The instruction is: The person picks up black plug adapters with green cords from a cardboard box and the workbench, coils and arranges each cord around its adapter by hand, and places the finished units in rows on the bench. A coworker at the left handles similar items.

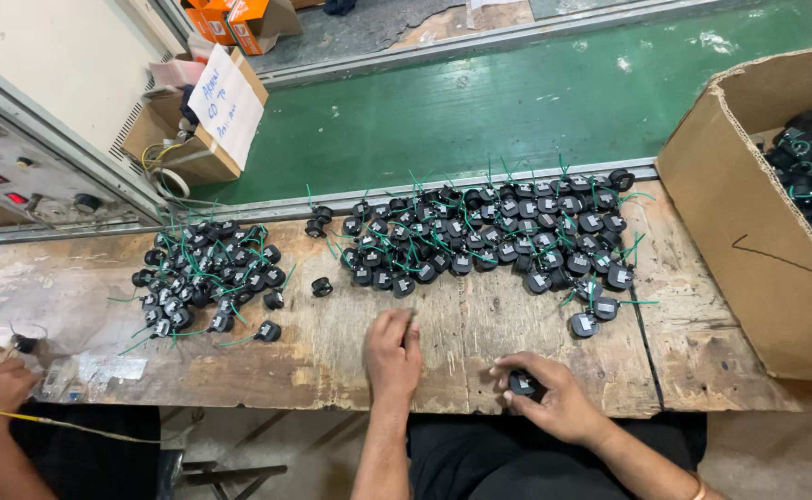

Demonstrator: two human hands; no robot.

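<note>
our right hand (540, 393) holds one black coil (522, 383) at the table (480, 343) edge; our left hand (393, 350) rests curled, holding nothing we can see, near the big pile (489, 241). we'd keep the wires untangled.

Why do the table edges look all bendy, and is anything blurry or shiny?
Head view: a wide lens bows the metal rail and the wooden bench; the light is even and soft, with faint shine on the green floor; the right hand and the black part it holds are slightly blurred; the left hand looks sharper.
</note>
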